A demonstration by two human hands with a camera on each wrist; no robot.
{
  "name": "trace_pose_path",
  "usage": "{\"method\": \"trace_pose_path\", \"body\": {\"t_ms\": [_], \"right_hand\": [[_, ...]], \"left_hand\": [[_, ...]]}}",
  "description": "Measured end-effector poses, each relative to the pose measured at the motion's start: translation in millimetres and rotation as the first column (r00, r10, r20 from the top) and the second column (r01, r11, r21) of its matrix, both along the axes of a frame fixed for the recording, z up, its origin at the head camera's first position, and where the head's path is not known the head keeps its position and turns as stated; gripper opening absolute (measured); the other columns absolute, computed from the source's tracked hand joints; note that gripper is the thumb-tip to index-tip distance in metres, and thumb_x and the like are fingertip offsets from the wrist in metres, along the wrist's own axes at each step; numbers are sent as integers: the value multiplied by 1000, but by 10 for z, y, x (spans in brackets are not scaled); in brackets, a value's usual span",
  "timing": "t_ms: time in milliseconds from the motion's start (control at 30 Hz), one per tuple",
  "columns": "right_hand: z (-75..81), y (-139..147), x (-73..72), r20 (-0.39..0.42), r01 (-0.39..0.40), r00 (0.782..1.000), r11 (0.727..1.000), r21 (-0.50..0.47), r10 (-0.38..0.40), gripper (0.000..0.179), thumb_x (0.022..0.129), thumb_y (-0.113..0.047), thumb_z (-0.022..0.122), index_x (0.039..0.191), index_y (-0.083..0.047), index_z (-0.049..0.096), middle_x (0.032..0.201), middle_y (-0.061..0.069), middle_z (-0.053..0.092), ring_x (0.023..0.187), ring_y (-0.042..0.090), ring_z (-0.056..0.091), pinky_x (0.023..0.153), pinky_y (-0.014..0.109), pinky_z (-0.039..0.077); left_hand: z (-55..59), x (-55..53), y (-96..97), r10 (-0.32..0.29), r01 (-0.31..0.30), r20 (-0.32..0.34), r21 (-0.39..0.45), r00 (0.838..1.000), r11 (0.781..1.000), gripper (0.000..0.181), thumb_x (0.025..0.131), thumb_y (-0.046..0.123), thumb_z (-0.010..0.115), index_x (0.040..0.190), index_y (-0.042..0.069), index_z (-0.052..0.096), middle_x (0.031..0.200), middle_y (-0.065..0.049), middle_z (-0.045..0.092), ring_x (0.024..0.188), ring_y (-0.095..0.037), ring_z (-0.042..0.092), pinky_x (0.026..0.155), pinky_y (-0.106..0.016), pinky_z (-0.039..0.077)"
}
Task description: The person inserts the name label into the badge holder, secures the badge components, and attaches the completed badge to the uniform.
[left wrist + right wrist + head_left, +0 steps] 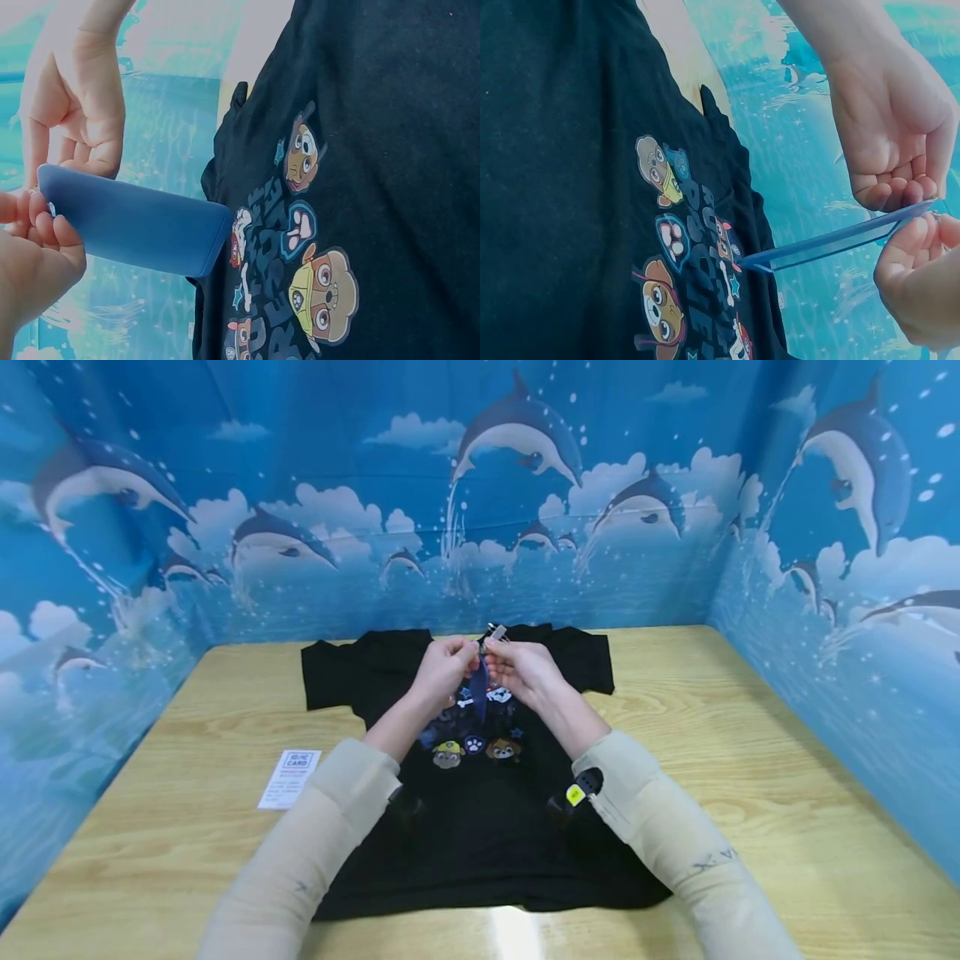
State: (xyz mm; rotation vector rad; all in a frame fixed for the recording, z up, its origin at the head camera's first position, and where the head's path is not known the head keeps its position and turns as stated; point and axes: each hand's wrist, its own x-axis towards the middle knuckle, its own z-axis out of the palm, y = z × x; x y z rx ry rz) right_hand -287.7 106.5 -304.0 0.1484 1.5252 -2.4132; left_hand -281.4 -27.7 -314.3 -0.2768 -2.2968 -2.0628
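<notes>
A blue card holder (pixel 135 225), flat with rounded corners, hangs from my fingertips over the black T-shirt (pixel 495 835). My left hand (pixel 444 668) pinches near its top end with thumb and fingers. Opposite it, my right hand (pixel 527 670) pinches the small metal fitting at that same end, fingers curled. A clip (pixel 498 633) with a pale strap sticks up just above the fingertips in the head view. From the right wrist view the holder (pixel 832 244) shows nearly edge-on, its lower end overlapping the shirt print.
The T-shirt lies spread on the wooden table (pixel 750 735), with cartoon dog faces (pixel 447 754) printed on its chest. A white card (pixel 289 779) marked ID/IC CARD lies left of the shirt. Blue dolphin-print curtains (pixel 337 460) stand around the back and sides.
</notes>
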Motion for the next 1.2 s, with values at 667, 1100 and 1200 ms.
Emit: {"method": "trace_pose_path", "body": {"t_ms": [667, 1100, 1200], "right_hand": [[19, 36, 93, -91, 36, 996, 921, 388, 0, 22, 90, -28, 62, 90, -7, 67, 69, -3, 62, 62, 9, 55, 58, 23, 45], [21, -13, 94, -170, 65, 985, 818, 571, 40, 30, 91, -25, 61, 107, -1, 66, 86, 4, 59, 75, 14, 54, 67, 28, 47], [12, -11, 100, -180, 85, 984, 822, 563, 21, 27, 90, -24, 61, 102, -1, 68, 83, 4, 60, 74, 14, 54, 70, 31, 48]], "left_hand": [[57, 93, -66, 47, -45, 9, -158, 999, 986, 29, 97, 23, 47, 80, 3, 60, 82, -7, 57, 55, -14, 36, 49, -27, 31], [83, 127, -102, 15, -16, -4, -224, 1000, 974, 27, 98, 24, 47, 85, 4, 61, 77, -6, 54, 42, -10, 27, 37, -26, 25], [90, 133, -109, 2, 0, 8, -233, 1000, 972, 28, 98, 27, 47, 87, 5, 63, 76, -7, 54, 39, -10, 25, 35, -26, 25]]}}
